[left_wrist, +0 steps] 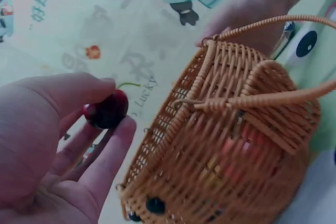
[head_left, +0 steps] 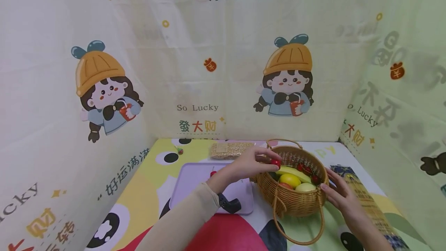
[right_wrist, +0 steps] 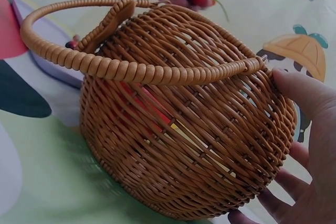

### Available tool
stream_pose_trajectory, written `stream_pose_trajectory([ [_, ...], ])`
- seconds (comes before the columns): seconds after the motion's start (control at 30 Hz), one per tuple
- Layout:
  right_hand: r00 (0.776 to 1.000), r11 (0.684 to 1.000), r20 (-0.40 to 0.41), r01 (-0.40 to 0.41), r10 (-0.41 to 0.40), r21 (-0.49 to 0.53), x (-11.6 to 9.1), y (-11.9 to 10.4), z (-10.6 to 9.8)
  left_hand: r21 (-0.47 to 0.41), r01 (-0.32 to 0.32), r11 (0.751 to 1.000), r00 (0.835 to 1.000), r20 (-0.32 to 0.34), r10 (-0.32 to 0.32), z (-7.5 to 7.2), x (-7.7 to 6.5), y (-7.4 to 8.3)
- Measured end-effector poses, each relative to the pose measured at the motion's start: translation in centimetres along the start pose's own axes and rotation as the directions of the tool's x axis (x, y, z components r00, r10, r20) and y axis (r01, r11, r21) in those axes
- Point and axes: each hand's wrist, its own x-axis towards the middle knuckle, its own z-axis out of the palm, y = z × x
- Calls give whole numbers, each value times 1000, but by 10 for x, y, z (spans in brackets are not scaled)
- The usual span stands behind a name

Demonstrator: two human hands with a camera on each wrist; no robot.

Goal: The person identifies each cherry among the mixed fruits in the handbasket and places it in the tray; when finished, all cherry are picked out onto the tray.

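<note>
In the head view my left hand (head_left: 253, 162) is at the left rim of a brown wicker basket (head_left: 296, 203). Its thumb and fingers pinch a dark red cherry (left_wrist: 106, 109) with a green stem, beside the basket mouth in the left wrist view. My right hand (head_left: 343, 193) touches the basket's right side, thumb (right_wrist: 294, 85) at the rim and fingers spread along the weave. Inside lie a banana (head_left: 296, 173), a yellow lemon (head_left: 290, 180), a pale green fruit (head_left: 305, 187), an orange-red fruit (head_left: 286, 186) partly hidden, and several cherries (head_left: 304, 168).
A lilac tray (head_left: 188, 181) stands left of the basket, with a cherry (head_left: 213, 173) on it, partly behind my left arm. A bag of grains (head_left: 228, 150) lies behind. Right of the basket is a long blue-and-gold packet (head_left: 366, 200). One basket handle (head_left: 299, 243) hangs towards me.
</note>
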Motion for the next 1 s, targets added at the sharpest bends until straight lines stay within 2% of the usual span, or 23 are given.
stream_pose_trajectory([
  [0.13,1000,1000,-2,7,-7,-4,-1,0,1,-19,19,1000,997,-72,-20,-13,-24,-16],
  [0.27,1000,1000,-2,5,-5,-9,-1,1,2,-85,56,995,989,-131,-67,-34,-48,-39],
  [0.43,1000,1000,-9,9,-9,-5,-2,1,3,-116,82,990,963,-246,-108,-67,-78,-71],
  [0.57,1000,1000,-11,22,-22,1,-3,0,4,-149,143,978,918,-348,-188,-91,-102,-96],
  [0.73,1000,1000,-15,22,-22,5,-4,-2,4,-189,203,961,850,-454,-268,-110,-123,-129],
  [0.9,1000,1000,-18,16,-16,-5,-4,-1,5,-128,243,962,780,-564,-272,-118,-138,-157],
  [1.0,1000,1000,-19,8,-8,-8,-4,-1,5,-42,275,961,751,-614,-242,-120,-142,-168],
])
